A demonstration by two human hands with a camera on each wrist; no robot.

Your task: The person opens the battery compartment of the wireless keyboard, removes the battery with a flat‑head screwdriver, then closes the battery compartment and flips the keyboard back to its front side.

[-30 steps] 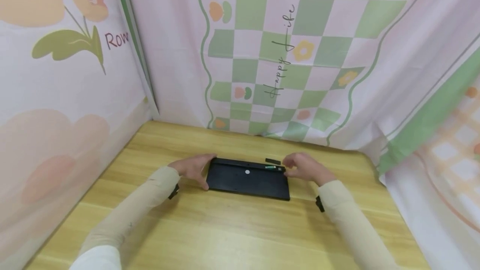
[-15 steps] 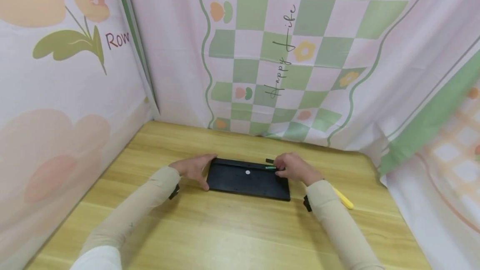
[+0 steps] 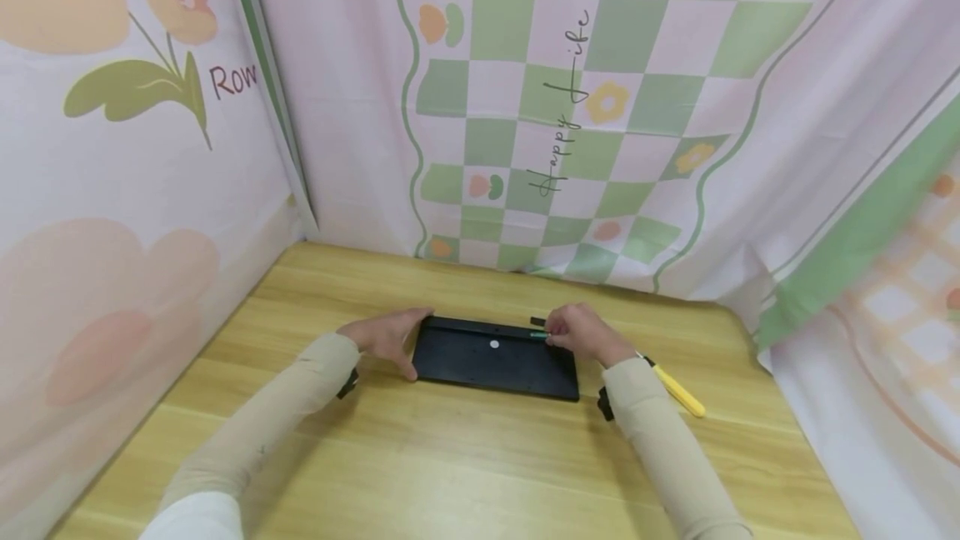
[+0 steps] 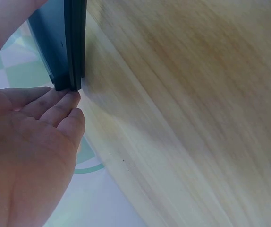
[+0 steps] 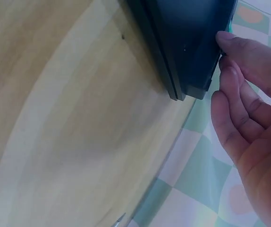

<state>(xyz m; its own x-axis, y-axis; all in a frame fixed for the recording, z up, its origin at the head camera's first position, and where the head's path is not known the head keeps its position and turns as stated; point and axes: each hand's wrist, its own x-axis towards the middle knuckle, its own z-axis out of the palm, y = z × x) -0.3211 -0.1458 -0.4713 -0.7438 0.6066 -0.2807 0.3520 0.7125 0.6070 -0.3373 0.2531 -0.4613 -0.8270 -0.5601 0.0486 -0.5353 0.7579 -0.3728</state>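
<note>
A black keyboard [image 3: 480,365] lies underside up on the wooden table, a round white sticker near its middle. My left hand [image 3: 386,340] holds its left end, thumb at the front edge and fingertips at the back edge. In the left wrist view, fingers [image 4: 62,106] touch the keyboard's corner. At the raised back strip, my right hand [image 3: 583,333] has thumb and forefinger together at the right end of a green battery [image 3: 537,334]. The right wrist view shows the thumb over the keyboard's edge; the battery is mostly hidden there.
A small black cover [image 3: 537,321] lies behind the keyboard, partly hidden by the right hand. A screwdriver with a yellow handle [image 3: 678,390] lies right of the right forearm. Patterned curtains [image 3: 540,215] close off the table's back and sides.
My right hand has moved left from the keyboard's right end onto the battery, and its forearm has uncovered the screwdriver. My left hand has kept its hold.
</note>
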